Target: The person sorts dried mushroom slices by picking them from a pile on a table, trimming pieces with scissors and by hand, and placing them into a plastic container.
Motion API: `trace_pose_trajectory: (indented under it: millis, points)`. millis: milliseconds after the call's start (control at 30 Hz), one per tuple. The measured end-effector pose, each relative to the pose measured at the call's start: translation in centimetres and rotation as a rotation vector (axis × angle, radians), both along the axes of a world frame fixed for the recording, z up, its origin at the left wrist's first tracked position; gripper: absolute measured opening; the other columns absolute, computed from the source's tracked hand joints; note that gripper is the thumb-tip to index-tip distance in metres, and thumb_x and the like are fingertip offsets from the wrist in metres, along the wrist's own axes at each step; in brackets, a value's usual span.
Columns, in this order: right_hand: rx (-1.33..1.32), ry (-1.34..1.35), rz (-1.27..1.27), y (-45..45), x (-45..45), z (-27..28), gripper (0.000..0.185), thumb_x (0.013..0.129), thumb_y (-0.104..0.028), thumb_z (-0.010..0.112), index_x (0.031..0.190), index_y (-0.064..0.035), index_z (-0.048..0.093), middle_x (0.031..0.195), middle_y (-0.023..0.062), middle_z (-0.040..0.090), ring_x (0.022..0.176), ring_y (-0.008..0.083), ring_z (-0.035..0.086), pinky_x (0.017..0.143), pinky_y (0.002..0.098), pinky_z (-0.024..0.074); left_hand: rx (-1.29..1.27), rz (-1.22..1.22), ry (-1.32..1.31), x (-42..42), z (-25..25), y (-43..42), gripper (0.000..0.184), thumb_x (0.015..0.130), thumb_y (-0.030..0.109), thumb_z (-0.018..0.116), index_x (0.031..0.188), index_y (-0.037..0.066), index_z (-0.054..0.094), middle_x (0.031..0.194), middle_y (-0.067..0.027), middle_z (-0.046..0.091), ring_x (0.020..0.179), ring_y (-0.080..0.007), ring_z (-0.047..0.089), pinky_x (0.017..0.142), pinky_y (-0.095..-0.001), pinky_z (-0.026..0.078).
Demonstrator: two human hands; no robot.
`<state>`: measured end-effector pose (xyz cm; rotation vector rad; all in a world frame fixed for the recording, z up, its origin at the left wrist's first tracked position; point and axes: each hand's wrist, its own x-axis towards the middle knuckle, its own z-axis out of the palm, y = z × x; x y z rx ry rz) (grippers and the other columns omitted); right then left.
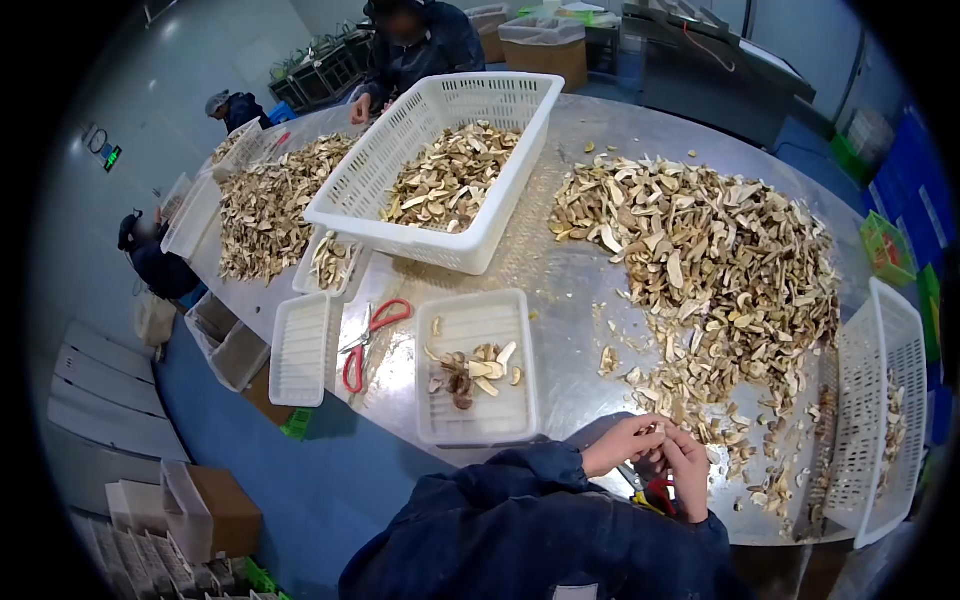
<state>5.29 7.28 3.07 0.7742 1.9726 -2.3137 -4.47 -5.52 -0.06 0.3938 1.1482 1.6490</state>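
Observation:
My left hand [622,446] and my right hand [688,468] meet at the table's front edge, fingertips pinched together around a small pale piece, probably a mushroom slice, mostly hidden by the fingers. Red-handled scissors [660,496] lie just under my hands, partly covered by them. Beyond my right hand spreads a large heap of dried mushroom slices [720,250]. To the left of my hands, a shallow white tray [480,425] holds a few pale slices and some dark pieces [460,380].
A large white basket [400,235] of slices stands mid-table, near a second heap [265,205]. Red scissors [365,340] lie beside an empty tray [300,350]. Another basket [870,420] stands at the right. A co-worker [430,45] sits across; two more people are at the left.

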Motion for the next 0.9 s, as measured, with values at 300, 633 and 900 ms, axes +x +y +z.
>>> trace_pose_trajectory:
  millis: [300,633,900]
  points:
    - [0.144,0.059,-0.166,1.9,0.3,-0.2,0.025,0.095,-0.019,0.049,0.084,-0.0002,0.06,0.059,0.0022,0.054,0.047,0.0066,0.045,0.042,0.0221,0.0306,-0.04,-0.036,0.153,-1.3,0.7,-0.8,0.042,0.086,0.013,0.059,0.127,0.009,0.05,0.07,0.0022,0.052,0.058,-0.0053,0.044,0.052,-0.0195,0.036]
    - [0.07,-0.097,-0.088,0.0,4.1,-0.4,0.018,0.091,-0.016,0.055,0.098,-0.0025,0.065,0.072,-0.0004,0.063,0.062,0.0065,0.057,0.055,0.0203,0.0459,-0.031,-0.017,-0.089,-1.2,-0.1,-0.4,0.018,0.094,0.015,0.05,0.11,0.007,0.051,0.067,0.0004,0.049,0.051,-0.004,0.036,0.047,-0.0194,0.028]
    - [0.378,-0.229,-0.397,5.0,6.8,-0.5,0.018,0.089,-0.016,0.056,0.095,-0.0025,0.065,0.068,0.0039,0.063,0.055,0.0105,0.057,0.053,0.0233,0.0444,-0.07,-0.143,-0.2,0.4,-0.5,0.6,0.027,0.099,0.023,0.043,0.114,0.003,0.051,0.076,-0.0011,0.053,0.058,-0.0038,0.039,0.051,-0.0188,0.03]
